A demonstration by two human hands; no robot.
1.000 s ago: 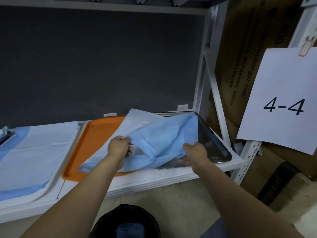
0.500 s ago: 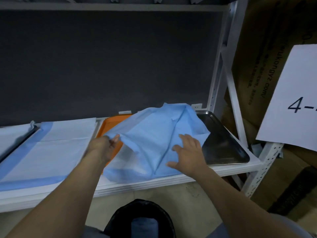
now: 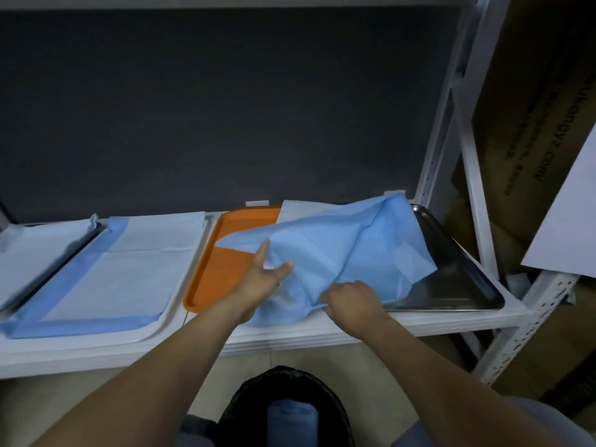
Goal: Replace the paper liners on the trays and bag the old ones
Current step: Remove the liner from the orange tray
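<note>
Nearest, the black bag stands open below. The right hand curls its fingers round the near edge of the blue liner; the left hand lays straight fingers on its left fold, thumb spread. I judge the sheet light, soft, easy to tear, so bunched edges hold best. It drapes across the orange tray and the steel tray.

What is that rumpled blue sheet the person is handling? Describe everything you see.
The blue paper liner is a thin sheet, light blue with a white face showing at its far corner, creased and bunched. It drapes across the orange tray and the steel tray on the white shelf. The right hand grips its near edge; the left hand touches its left side, fingers extended.
</note>
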